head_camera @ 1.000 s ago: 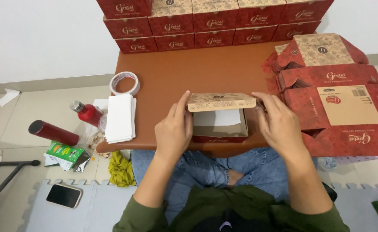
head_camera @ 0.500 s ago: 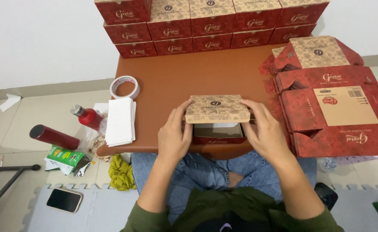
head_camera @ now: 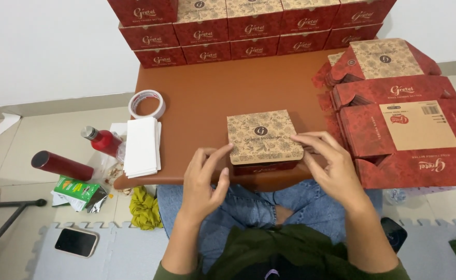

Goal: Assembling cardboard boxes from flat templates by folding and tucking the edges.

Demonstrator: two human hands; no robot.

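A small closed cardboard box [head_camera: 263, 138] with a tan floral lid and red sides sits near the front edge of the brown table [head_camera: 212, 93]. My left hand [head_camera: 203, 179] is just in front and left of it, fingers spread, one fingertip at the lid's left corner. To the box's right is my right hand [head_camera: 327, 163], its fingers apart and the tips resting against the lid's right edge. Neither hand grips anything.
Finished red boxes [head_camera: 248, 26] are stacked in rows along the wall. A pile of flat red box blanks [head_camera: 399, 119] lies at the right. A tape roll [head_camera: 146, 103] and white sheets [head_camera: 141, 146] sit at the table's left. Red bottles [head_camera: 62, 165], a phone [head_camera: 76, 241] and a yellow cloth [head_camera: 144, 208] lie on the floor.
The lid, half raised a second ago, is now folded flat over the box. Both hands have let go of it and drawn back toward me, fingers spreading.
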